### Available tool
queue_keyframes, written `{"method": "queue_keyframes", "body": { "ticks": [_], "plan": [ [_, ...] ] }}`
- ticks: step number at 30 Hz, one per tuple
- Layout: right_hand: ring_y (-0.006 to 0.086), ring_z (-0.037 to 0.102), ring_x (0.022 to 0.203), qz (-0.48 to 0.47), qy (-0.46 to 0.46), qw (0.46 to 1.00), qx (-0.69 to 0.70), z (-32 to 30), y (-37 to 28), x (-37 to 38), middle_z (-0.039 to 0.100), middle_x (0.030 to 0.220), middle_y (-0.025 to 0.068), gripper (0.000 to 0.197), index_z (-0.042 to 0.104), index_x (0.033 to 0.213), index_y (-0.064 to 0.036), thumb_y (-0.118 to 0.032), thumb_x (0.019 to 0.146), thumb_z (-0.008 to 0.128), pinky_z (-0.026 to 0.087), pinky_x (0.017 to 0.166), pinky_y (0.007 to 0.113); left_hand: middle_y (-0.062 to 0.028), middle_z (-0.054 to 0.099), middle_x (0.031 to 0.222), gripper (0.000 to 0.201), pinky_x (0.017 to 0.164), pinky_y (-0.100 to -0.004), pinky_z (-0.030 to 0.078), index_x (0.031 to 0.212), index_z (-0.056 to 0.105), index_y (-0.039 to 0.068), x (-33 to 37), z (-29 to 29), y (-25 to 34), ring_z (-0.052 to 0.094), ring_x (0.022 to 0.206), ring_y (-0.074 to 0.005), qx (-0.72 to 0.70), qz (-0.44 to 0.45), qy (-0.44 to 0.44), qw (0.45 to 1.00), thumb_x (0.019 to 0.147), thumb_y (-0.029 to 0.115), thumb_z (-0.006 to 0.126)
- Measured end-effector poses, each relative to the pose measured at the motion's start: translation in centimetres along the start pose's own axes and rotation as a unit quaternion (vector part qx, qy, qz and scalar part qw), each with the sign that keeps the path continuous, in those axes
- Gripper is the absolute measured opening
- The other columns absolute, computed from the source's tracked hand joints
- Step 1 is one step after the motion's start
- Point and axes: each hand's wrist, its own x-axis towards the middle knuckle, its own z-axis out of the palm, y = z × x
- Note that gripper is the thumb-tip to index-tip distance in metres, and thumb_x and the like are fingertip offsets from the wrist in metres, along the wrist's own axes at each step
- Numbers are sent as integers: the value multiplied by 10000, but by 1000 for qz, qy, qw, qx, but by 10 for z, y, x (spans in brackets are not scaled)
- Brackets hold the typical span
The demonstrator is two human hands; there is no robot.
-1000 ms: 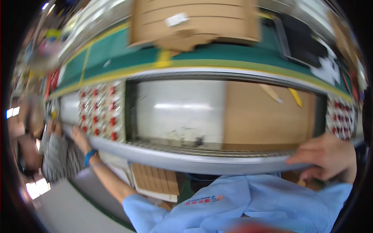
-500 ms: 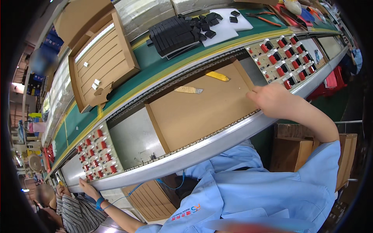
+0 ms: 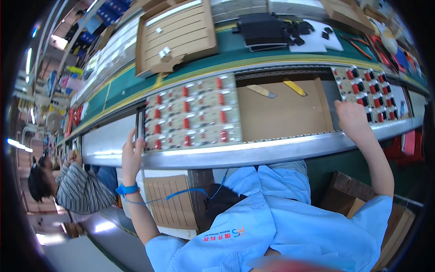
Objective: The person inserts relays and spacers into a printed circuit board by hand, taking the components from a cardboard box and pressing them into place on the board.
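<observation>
A large circuit board panel [image 3: 204, 110] with rows of red components lies across the conveyor rails, its right edge at the cardboard tray. At its left edge is my left hand [image 3: 131, 154], fingers stretched along that side. My right hand [image 3: 353, 120] is curled closed by the left edge of another circuit board panel [image 3: 374, 90], which carries red and black parts. What its fingertips hold, if anything, is hidden. Between the panels sits the shallow cardboard tray [image 3: 285, 113], with a yellow utility knife [image 3: 295, 88] and a tan-handled one [image 3: 261, 91] inside.
Behind the conveyor's metal rail [image 3: 204, 156], a green bench holds a slotted cardboard box [image 3: 181, 38], black blocks [image 3: 263, 31], a white foam sheet [image 3: 328, 43] and orange-handled pliers [image 3: 360, 47]. A person in a striped top [image 3: 84, 192] sits at left. A blue wrist strap cord [image 3: 186, 192] hangs below.
The left panel has slid right along the rails, up against the cardboard tray, with my left hand following it. My right hand has shifted from the tray's right edge toward the right panel. My view has turned.
</observation>
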Motion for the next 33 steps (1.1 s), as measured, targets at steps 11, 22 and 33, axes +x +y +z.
{"method": "queue_keyframes", "body": {
  "ticks": [11, 22, 33],
  "plan": [
    [367, 652, 794, 109, -25, 993, 34, 35, 51, 15, 652, 782, 202, 118, 610, 896, -16, -106, 820, 604, 521, 700, 466, -144, 664, 761, 569, 902, -405, 452, 1371, 403, 37, 4, 44, 96, 640, 833, -334, 101, 218, -93, 966, 914, 317, 595],
    [369, 645, 836, 199, -53, 975, 76, 62, 106, 11, 659, 845, 203, 147, 632, 925, -16, -99, 803, 642, 511, 747, 464, -117, 631, 733, 201, 610, -357, 488, 914, 657, 42, 132, 26, 122, 630, 675, -270, 37, 269, 123, 954, 854, 234, 652],
    [329, 627, 840, 27, 147, 969, 195, -31, 38, 88, 664, 880, 125, 164, 637, 964, -68, -176, 843, 612, 488, 711, 413, -142, 662, 795, 436, 608, -354, 521, 984, 589, -2, 295, 61, 84, 660, 715, -243, 74, 90, -8, 993, 781, 350, 748]
  ]
}}
